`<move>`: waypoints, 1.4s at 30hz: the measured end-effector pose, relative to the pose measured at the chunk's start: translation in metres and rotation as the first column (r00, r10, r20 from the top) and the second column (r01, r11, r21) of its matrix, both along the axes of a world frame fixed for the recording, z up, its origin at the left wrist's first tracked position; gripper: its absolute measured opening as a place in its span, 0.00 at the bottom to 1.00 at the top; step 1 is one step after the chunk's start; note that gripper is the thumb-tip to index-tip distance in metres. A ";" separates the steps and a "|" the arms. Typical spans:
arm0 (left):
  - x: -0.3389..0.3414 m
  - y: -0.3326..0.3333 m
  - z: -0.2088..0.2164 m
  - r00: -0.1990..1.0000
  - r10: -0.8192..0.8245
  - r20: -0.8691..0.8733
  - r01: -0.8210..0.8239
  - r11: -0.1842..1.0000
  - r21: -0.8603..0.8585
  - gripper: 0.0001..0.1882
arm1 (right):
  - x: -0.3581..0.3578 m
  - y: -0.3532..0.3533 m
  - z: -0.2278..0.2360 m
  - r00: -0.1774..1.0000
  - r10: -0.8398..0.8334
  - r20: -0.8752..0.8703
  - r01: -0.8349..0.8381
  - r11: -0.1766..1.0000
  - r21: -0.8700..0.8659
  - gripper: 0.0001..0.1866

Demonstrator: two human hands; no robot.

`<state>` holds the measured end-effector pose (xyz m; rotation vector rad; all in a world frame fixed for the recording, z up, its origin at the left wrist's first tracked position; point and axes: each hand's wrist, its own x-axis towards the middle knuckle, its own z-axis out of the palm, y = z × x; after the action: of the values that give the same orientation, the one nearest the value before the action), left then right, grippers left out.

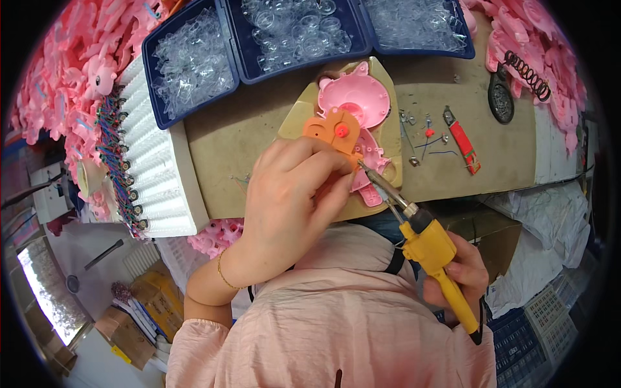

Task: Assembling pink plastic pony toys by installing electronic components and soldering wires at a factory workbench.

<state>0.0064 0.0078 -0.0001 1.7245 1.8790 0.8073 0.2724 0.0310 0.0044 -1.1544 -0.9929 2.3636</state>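
My right hand (462, 275) is wrapped round the handle of a yellow soldering gun (430, 249). Its metal tip points up and left, reaching the lower right edge of an orange plastic part (330, 129) with a red round piece (341, 130) on it. My left hand (294, 200) has its fingers pinched together right by that tip, over the orange part; what lies between them is hidden. Beneath and behind is a pink plastic toy shell (359, 90), its hollow side up, resting on a yellowish board (388, 123).
Blue bins (304, 64) of clear plastic pieces line the back. A red cutter knife (462, 142), small wires (444, 152) and a black oval holder with a coil (500, 97) lie at right. At left are a white ribbed tray (155, 149) with wired parts and heaped pink shells (58, 84).
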 end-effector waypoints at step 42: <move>-0.031 -0.071 0.010 0.997 0.043 -0.061 -0.028 0.975 0.219 0.08 | 0.090 0.145 -0.048 0.628 -0.766 0.134 0.476 0.515 0.713 0.17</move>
<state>-0.0244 -0.0635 0.0097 1.8733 1.9298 1.0157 0.3623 0.1763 -0.0437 -1.4529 -1.0900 1.0486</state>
